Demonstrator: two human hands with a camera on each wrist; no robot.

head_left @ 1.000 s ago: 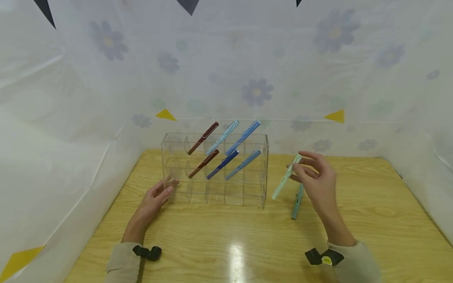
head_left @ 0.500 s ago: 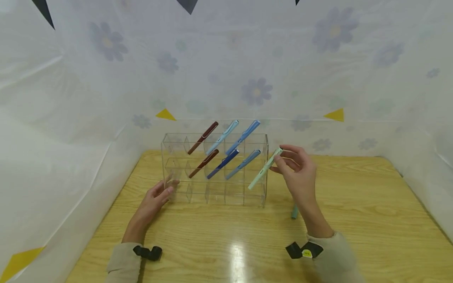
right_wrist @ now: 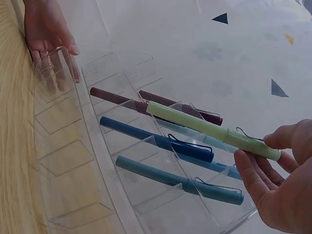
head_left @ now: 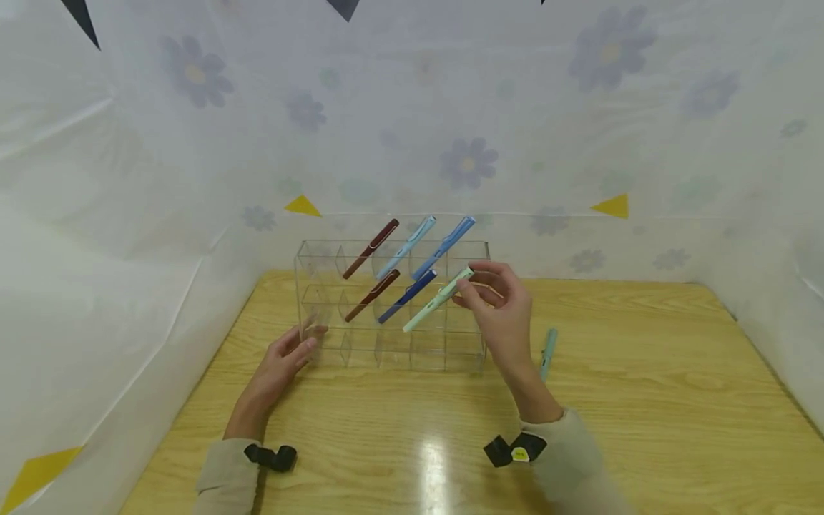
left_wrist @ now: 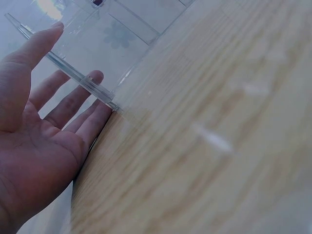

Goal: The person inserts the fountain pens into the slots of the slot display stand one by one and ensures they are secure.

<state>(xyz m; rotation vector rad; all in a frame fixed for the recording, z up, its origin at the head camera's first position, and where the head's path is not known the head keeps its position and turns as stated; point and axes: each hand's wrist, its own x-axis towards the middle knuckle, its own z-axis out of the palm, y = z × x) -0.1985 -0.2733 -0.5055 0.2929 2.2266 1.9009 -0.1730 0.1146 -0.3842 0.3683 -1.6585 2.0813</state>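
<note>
A clear acrylic pen rack [head_left: 426,352] stands on the table with pens slanting in its upper two tiers. My left hand [head_left: 277,368] holds its left side, thumb in front and fingers behind the side panel [left_wrist: 73,73]. Between thumb and fingertips of my right hand [head_left: 505,318] is a light green pen [head_left: 433,306], pinched near its capped end. It is tilted in front of the middle tier and covers the grey-blue pen [right_wrist: 151,175] there in the head view. Beside that one is a dark blue pen [head_left: 407,297], then a dark red pen [head_left: 372,295].
Along the top tier lean a dark red pen [head_left: 371,248], a light blue pen [head_left: 405,248] and a blue pen [head_left: 444,248]. A grey-green pen [head_left: 548,354] lies on the wooden table [head_left: 644,400], right of my right forearm. White flower-patterned sheeting [head_left: 399,143] surrounds the table.
My right hand has carried the light green pen leftward from beside the rack to in front of its middle tier. The left hand has stayed at the rack's side.
</note>
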